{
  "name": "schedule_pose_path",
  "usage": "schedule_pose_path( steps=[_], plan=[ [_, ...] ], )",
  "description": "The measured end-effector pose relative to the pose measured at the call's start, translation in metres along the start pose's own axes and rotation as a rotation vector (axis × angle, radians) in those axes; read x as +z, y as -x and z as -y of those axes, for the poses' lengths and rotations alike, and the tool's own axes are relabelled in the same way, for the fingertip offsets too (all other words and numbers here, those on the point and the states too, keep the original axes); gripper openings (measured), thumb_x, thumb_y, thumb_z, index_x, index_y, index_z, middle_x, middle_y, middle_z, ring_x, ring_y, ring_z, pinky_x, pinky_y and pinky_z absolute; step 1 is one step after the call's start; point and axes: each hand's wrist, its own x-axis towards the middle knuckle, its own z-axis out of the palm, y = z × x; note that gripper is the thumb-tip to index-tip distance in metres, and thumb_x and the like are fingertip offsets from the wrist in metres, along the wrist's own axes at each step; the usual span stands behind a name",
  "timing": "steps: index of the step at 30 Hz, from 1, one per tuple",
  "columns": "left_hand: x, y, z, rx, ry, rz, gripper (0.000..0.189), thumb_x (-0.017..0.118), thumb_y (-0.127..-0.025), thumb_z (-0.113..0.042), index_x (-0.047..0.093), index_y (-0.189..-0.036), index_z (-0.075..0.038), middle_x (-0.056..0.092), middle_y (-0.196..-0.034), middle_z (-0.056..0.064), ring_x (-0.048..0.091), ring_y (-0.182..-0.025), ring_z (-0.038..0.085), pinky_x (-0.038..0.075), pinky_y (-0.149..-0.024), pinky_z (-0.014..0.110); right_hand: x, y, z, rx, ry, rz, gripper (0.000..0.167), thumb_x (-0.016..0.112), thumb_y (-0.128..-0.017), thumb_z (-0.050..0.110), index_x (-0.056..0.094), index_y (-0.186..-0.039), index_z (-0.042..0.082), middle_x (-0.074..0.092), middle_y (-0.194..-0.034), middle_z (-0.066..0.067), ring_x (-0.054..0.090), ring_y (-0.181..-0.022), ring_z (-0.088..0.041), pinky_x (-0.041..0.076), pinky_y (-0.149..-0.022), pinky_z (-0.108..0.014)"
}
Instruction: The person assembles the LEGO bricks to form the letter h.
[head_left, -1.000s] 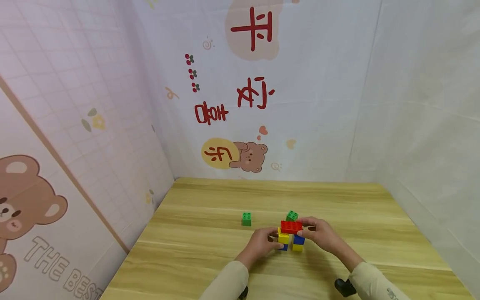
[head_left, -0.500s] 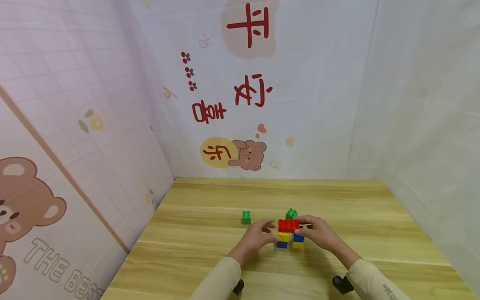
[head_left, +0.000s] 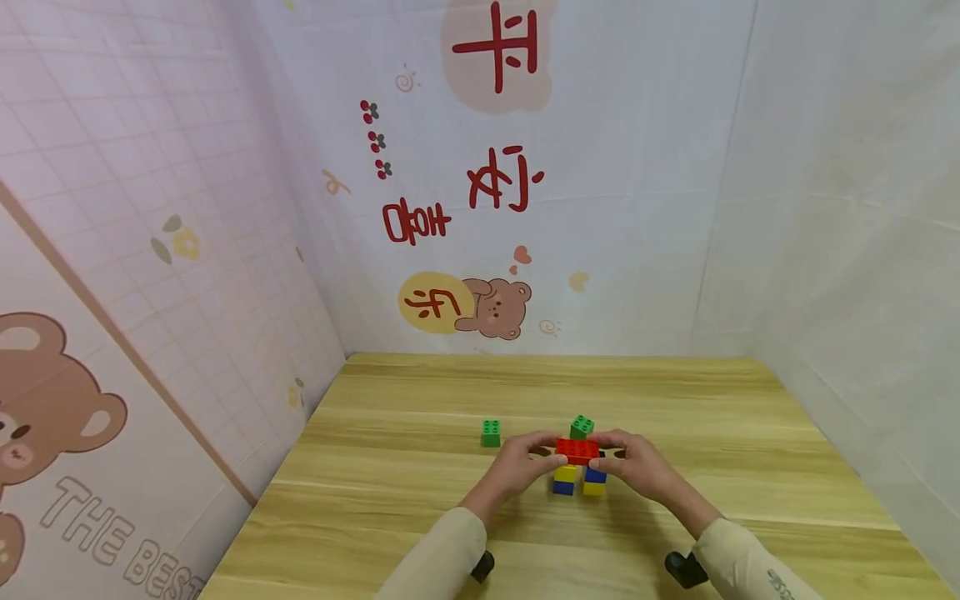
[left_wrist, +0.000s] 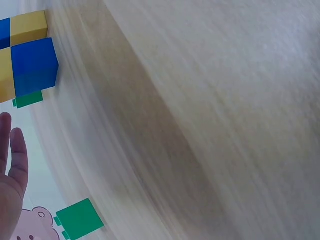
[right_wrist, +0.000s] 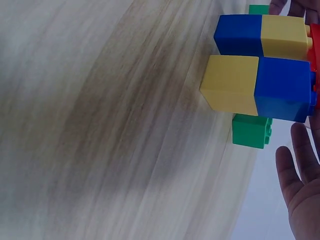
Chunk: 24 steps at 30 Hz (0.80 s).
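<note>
A red toy building brick (head_left: pixel 577 452) lies level across the tops of two short stacks. In the head view, the left stack has a yellow brick (head_left: pixel 565 473) over a blue brick (head_left: pixel 563 489); the right stack has a blue brick (head_left: pixel 596 476) over a yellow brick (head_left: pixel 594 489). My left hand (head_left: pixel 517 465) pinches the red brick's left end, thumb in front and fingers behind. At its right end my right hand (head_left: pixel 639 468) does the same. Studs show between the stacks and the red brick (right_wrist: pixel 315 50) in the right wrist view.
Behind the stacks stands a green brick (head_left: pixel 582 427). Another green brick (head_left: pixel 491 433) is farther left on the wooden table (head_left: pixel 390 483). Printed cloth (head_left: pixel 637 208) hangs at the table's back and sides.
My left hand has left the yellow-and-blue stack and risen to the red brick's left end, which it now pinches. My right hand keeps its hold on the right end.
</note>
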Motion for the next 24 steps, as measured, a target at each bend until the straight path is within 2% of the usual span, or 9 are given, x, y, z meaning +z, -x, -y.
schedule_pose_path(
  steps=[4, 18, 24],
  plan=[
    [0.0018, -0.0011, 0.0018, 0.009, 0.010, -0.014, 0.039, 0.070, -0.094, -0.032, 0.067, -0.129, -0.016, 0.068, -0.115, -0.007, 0.060, -0.106, 0.019, 0.054, -0.084, 0.033, 0.0013, 0.0000, -0.0008, 0.004, 0.004, -0.003, 0.037, 0.072, -0.092, 0.024, 0.068, -0.124, 0.006, 0.064, -0.125, -0.009, 0.056, -0.116, -0.033, 0.047, -0.093, -0.049],
    [0.0011, -0.0009, -0.0003, -0.011, -0.022, -0.009, 0.029, 0.069, -0.094, -0.033, 0.071, -0.122, -0.025, 0.068, -0.110, -0.014, 0.060, -0.104, 0.012, 0.052, -0.085, 0.033, -0.0007, 0.0009, -0.0035, -0.066, 0.028, 0.021, 0.036, 0.070, -0.094, 0.026, 0.067, -0.124, 0.006, 0.066, -0.122, -0.007, 0.058, -0.112, -0.031, 0.047, -0.089, -0.045],
    [0.0020, -0.0002, -0.0002, -0.007, -0.031, -0.016, 0.027, 0.072, -0.092, -0.032, 0.072, -0.118, -0.024, 0.068, -0.108, -0.013, 0.060, -0.101, 0.013, 0.053, -0.082, 0.034, 0.0012, 0.0015, -0.0041, -0.072, 0.046, 0.007, 0.034, 0.070, -0.094, 0.025, 0.069, -0.123, 0.007, 0.066, -0.119, -0.005, 0.059, -0.110, -0.031, 0.047, -0.088, -0.045]
  ],
)
